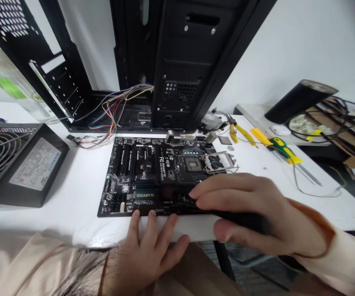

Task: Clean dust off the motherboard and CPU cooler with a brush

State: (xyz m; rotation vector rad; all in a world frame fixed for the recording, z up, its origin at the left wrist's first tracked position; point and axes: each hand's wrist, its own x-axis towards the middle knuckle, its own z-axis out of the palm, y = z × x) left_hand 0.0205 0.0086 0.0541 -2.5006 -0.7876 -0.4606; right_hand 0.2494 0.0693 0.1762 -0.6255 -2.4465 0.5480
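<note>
Black Gigabyte motherboard (pixel 140 176), lying flat on a white table (pixel 72 222), in front of one black computer case (pixel 180 70) and beside one black power supply (pixel 23 164). Right hand (pixel 242 213) closed around one black-handled screwdriver (pixel 236 218), tip at the board. Left hand (pixel 149 250) open, fingers (pixel 136 220) spread at the board's near edge.
</note>
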